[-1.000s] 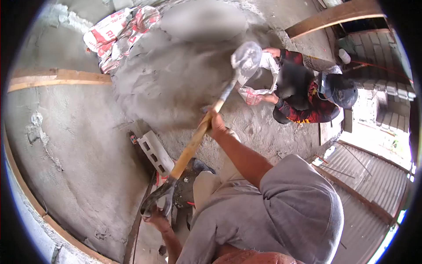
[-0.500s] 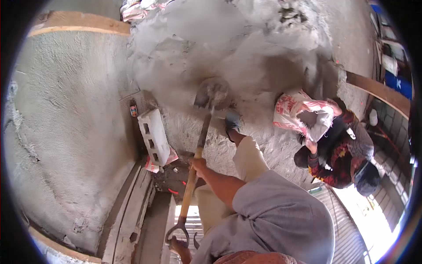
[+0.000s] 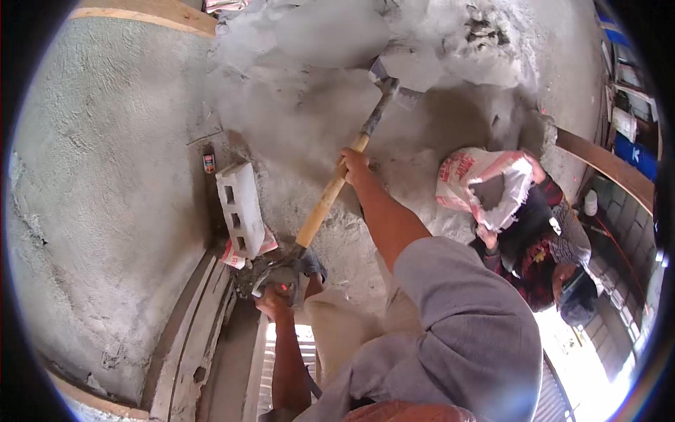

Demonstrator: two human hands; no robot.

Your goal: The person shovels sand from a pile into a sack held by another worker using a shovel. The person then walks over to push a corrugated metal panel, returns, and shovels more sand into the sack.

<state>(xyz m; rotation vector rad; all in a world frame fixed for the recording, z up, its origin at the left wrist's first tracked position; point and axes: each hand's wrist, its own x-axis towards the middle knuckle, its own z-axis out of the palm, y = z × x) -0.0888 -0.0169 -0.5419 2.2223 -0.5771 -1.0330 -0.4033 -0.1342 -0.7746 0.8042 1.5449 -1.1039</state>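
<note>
One shovel (image 3: 324, 206) slants forward, its far end at the grey heap (image 3: 281, 105); the left hand (image 3: 273, 304) grips its near end, the right hand (image 3: 355, 165), well apart, its middle. Rightward, a co-worker (image 3: 540, 264) holds a sack (image 3: 460, 179).

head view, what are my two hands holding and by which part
A long shovel with a yellowish wooden shaft: your right hand grips that shaft, your left hand the dark handle at its end.
</note>
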